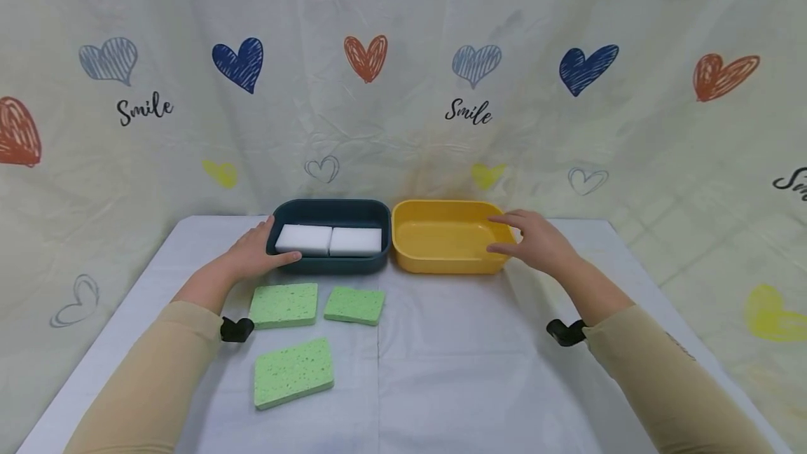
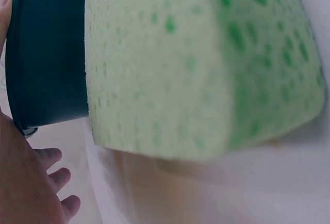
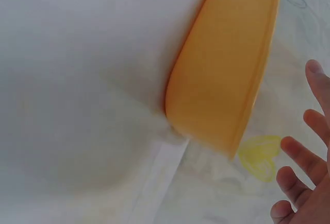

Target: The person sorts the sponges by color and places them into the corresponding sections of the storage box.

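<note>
At the left end of a dark teal plastic tub [image 1: 334,267] lies my left hand [image 1: 255,252], its thumb across the front rim and its fingers spread along the outer side. Two white sponge blocks, a left one [image 1: 304,239] and a right one [image 1: 356,241], sit side by side in that tub. My right hand [image 1: 536,240] hovers at the right end of a yellow tub [image 1: 447,266], thumb and fingers apart over its rim. In the right wrist view, the right fingers [image 3: 304,162] are spread and hold nothing. Nothing shows inside the yellow tub.
Three green sponges lie on the white-covered table before the teal tub: a left one [image 1: 284,305], a smaller right one [image 1: 355,305] and a nearer one [image 1: 293,373]. Behind the tubs hangs a heart-printed sheet [image 1: 403,125]. Both wrists carry small black cameras.
</note>
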### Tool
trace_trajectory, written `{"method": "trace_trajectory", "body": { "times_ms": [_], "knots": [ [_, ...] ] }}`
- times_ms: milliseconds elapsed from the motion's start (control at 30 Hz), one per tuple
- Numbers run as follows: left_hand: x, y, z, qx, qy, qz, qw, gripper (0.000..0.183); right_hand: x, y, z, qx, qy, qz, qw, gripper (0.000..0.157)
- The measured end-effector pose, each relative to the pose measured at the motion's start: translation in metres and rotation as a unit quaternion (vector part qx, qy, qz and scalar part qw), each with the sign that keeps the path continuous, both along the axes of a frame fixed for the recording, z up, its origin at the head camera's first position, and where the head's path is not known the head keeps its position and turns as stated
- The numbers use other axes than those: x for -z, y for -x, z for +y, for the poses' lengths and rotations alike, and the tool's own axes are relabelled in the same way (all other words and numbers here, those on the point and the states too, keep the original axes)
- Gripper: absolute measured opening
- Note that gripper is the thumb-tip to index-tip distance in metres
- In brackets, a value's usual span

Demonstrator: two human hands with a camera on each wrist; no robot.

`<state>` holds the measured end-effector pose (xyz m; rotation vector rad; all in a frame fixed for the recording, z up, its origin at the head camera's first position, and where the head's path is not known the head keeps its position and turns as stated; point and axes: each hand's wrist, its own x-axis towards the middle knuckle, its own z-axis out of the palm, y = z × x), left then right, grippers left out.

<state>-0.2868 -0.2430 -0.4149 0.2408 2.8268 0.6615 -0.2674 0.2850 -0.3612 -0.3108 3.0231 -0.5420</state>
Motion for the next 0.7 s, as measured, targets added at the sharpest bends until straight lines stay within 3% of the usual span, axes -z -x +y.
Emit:
{"method": "trace_trajectory", "body": {
  "times_ms": [167,333,467,700],
  "knots": [
    [0.001,0.0,-0.001,-0.001,-0.005,0.001,1.0,0.124,0.007,0.0,0.011,0.026,0.014,-0.022,0.999,0.088],
    [0.0,0.0,0.0,-0.004,-0.004,-0.004,1.0,0.125,0.021,0.005,0.019,0.046,0.045,-0.074,0.995,0.107],
    [0.0,0.0,0.0,-0.008,-0.005,-0.005,0.9999,0.124,0.032,0.009,0.02,0.056,0.074,-0.107,0.99,0.112],
    [0.001,0.0,0.0,-0.008,-0.004,0.002,1.0,0.123,0.05,0.015,0.026,0.05,0.104,-0.128,0.985,0.11]
  ]
}}
